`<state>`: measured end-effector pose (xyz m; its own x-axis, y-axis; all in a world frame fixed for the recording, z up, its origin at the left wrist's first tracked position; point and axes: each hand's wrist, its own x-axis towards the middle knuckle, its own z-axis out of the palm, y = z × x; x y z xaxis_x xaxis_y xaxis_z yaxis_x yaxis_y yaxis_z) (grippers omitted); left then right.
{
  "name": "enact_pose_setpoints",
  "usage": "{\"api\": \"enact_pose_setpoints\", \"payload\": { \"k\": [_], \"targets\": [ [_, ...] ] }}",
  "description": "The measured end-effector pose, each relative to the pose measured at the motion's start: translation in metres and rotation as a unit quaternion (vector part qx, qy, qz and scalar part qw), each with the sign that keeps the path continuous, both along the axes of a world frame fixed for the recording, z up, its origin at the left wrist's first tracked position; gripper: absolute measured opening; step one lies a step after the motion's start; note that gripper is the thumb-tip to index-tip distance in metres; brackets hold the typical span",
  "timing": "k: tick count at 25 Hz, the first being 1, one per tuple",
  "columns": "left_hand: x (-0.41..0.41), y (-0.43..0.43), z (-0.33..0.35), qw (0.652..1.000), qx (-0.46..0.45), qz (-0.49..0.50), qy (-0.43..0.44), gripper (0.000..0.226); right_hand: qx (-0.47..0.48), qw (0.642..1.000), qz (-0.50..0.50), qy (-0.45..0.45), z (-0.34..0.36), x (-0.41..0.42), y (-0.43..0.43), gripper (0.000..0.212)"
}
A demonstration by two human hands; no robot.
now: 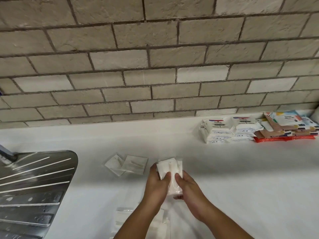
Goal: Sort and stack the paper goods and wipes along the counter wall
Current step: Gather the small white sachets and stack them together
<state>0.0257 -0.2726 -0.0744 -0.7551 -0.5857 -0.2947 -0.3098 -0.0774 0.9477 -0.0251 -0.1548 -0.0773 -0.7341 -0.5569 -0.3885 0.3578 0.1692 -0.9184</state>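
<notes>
My left hand (158, 185) and my right hand (189, 190) both grip a small bundle of white napkin packets (170, 168) above the middle of the white counter (241, 178). Two more clear-wrapped napkin packets (126, 165) lie flat to the left of it. More white packets (124, 216) lie below my left forearm, partly hidden. Against the wall at the right stand two stacks of white Dove wipes packs (227, 131) and a pile of colourful wipes packs (286, 128).
A steel sink drainboard (34, 183) fills the left side, with a faucet base (6, 153) at its far corner. A grey brick wall (155, 66) backs the counter.
</notes>
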Motion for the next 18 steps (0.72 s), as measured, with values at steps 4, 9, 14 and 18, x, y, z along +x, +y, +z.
{"api": "enact_pose_setpoints", "payload": {
  "k": [4,9,14,18],
  "targets": [
    [-0.008,0.001,-0.003,0.999,-0.002,-0.032,0.001,0.041,0.029,0.999,0.036,0.02,0.007,-0.012,0.008,0.026],
    [-0.016,0.003,-0.006,0.995,0.0,-0.102,-0.023,0.042,0.081,0.995,0.055,0.034,0.006,-0.025,0.015,0.027],
    [-0.036,-0.003,-0.01,0.997,0.03,-0.067,-0.024,0.037,0.044,0.998,-0.044,0.02,-0.008,-0.029,0.015,0.028],
    [-0.06,-0.008,-0.022,0.997,0.059,-0.048,-0.02,0.06,-0.001,0.985,-0.171,-0.016,-0.026,-0.03,0.013,0.019]
  ]
}}
